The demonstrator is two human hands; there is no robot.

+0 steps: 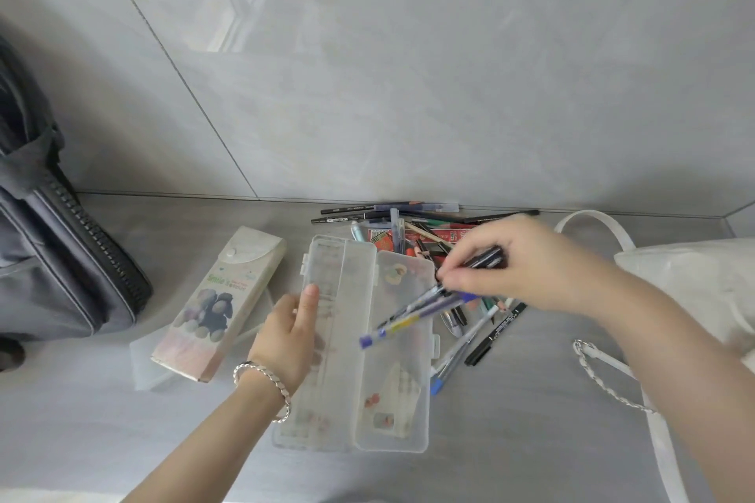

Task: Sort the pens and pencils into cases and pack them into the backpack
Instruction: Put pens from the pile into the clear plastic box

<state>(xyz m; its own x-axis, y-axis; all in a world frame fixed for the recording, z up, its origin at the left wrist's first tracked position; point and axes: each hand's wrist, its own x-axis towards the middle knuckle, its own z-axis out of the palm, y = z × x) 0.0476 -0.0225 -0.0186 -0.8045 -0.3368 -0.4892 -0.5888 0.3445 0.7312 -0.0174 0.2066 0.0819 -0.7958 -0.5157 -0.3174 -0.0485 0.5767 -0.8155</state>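
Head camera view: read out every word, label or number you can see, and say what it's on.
"Smile's": green print on the white pencil case.
Smaller print beside it: too blurred.
White lettering on the black pencils by the wall: too small.
Red packet: print blurred.
Black marker: lettering blurred.
Pens gripped in the right hand: nothing legible.
Clear plastic case: stickers, no words legible.

green "smile's" on the illustrated pencil case [220,300], other print too small to read
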